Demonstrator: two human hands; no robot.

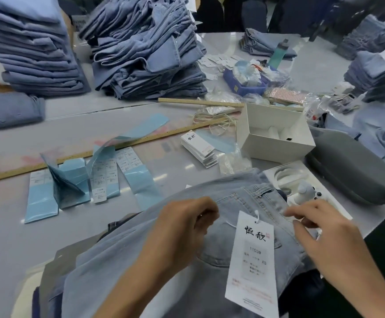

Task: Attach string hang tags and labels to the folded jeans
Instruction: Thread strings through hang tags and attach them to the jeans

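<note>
Folded light-blue jeans [154, 260] lie at the near table edge, waistband toward the right. A white hang tag [250, 260] with black characters lies on the back pocket, its white string looped at the top. My left hand [182, 226] rests on the denim left of the tag with fingers curled under; whether it pinches the string is hidden. My right hand [320, 230] hovers at the waistband right of the tag, fingers loosely bent, holding nothing I can see. A stack of spare hang tags [199, 148] lies further back.
Label sheets on light-blue backing [72, 184] lie left, beside a long wooden ruler [108, 149]. An open white box [276, 134], loose strings [212, 119], a grey case [352, 171] and a blue bin [244, 81] sit behind. Tall jeans stacks [33, 42] [150, 53] fill the back.
</note>
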